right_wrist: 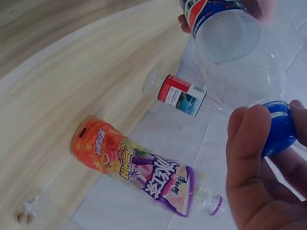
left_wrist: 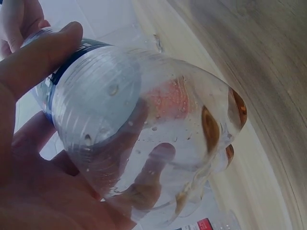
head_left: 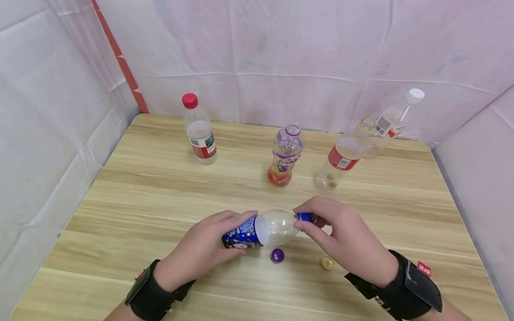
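A clear plastic bottle [head_left: 279,226] with a blue label lies sideways between the two hands, above the table. My left hand [head_left: 206,244] grips it round the label; in the left wrist view its base [left_wrist: 192,143] holds a few brown drops. With thumb and fingers, my right hand [head_left: 343,228] pinches the blue cap [head_left: 304,218] at the neck. The right wrist view shows that cap [right_wrist: 279,128] on the bottle's mouth; whether it is screwed tight I cannot tell. Just below the bottle, a purple cap [head_left: 277,255] and a yellow cap [head_left: 328,262] lie on the table.
Behind the hands stands an uncapped bottle [head_left: 285,154] with a purple and orange label. Farther left is a red-capped bottle [head_left: 200,134]. At the right, a red-labelled bottle [head_left: 343,159] stands before a white-capped one [head_left: 389,122]. White sheeting [head_left: 295,48] walls the wooden table [head_left: 134,199].
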